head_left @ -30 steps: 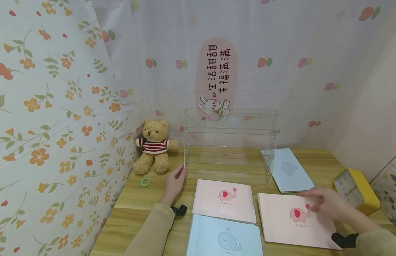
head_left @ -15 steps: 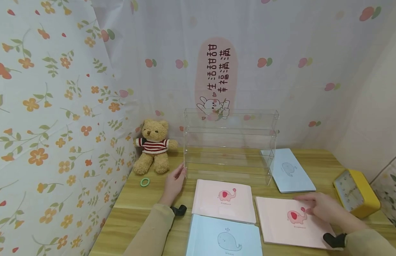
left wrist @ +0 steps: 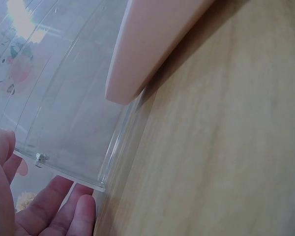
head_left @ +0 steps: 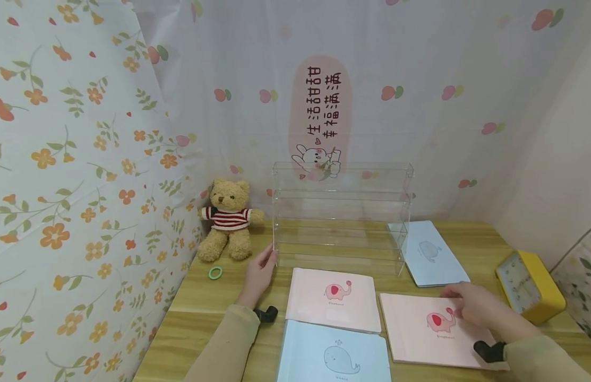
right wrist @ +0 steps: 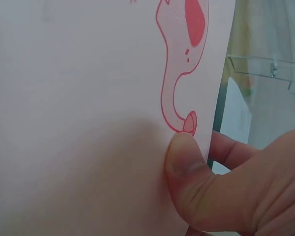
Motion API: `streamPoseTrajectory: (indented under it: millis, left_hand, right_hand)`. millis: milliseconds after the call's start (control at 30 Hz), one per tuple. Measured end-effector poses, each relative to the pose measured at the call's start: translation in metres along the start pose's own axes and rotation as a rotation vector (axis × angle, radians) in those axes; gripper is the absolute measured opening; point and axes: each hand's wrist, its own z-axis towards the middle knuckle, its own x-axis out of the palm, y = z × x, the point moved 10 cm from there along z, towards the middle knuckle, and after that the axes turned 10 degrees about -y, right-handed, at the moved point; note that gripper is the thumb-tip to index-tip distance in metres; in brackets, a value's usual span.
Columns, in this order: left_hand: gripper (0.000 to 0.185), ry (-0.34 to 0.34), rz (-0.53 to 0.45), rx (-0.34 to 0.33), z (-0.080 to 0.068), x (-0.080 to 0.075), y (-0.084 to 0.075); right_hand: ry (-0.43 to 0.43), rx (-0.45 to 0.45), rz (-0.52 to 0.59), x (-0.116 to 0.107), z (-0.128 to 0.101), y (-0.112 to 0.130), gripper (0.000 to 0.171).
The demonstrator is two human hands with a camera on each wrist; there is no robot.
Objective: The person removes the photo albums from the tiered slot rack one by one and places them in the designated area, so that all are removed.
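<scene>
My right hand pinches the far edge of a pink notebook with a red elephant on its cover. In the right wrist view, the thumb lies on the cover beside the elephant's trunk, with fingers behind the edge. My left hand touches the left side of a clear acrylic tiered rack. The left wrist view shows its fingers fairly straight along the outside of that panel. In front of the rack lie another pink elephant notebook and a blue whale notebook.
A second blue whale notebook lies at the rack's right, partly behind its side. A yellow clock stands at the right edge. Left of the rack, a teddy bear in a striped shirt sits behind a green ring.
The right hand has moved slightly left and closed on the far edge of the right pink notebook, which has shifted a little left. The left hand stays at the rack's side.
</scene>
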Motion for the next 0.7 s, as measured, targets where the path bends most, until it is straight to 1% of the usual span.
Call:
streamPoseTrajectory:
  millis: [67,167,267,467,700]
  left_hand:
    - [0.043,0.000,0.005,-0.007,-0.0003,0.0004,0.0010]
    - [0.044,0.000,0.002,-0.019,-0.0002,0.0008,0.0023]
    - [0.043,-0.003,-0.001,-0.013,0.0003,0.0007,0.0013]
    - [0.044,-0.001,-0.016,-0.036,0.0007,-0.0002,0.0017]
    - [0.045,-0.002,-0.007,-0.023,0.0000,0.0003,0.0021]
  right_hand:
    - [0.013,0.010,-0.006,0.0013,0.0004,-0.0005,0.042]
    - [0.022,0.013,-0.032,0.0016,0.0007,0.0008,0.036]
    - [0.019,0.011,-0.057,0.0002,0.0017,0.0031,0.030]
    - [0.017,0.035,-0.042,-0.0028,0.0032,0.0032,0.026]
    - [0.018,0.052,-0.038,-0.0012,0.0022,-0.0009,0.025]
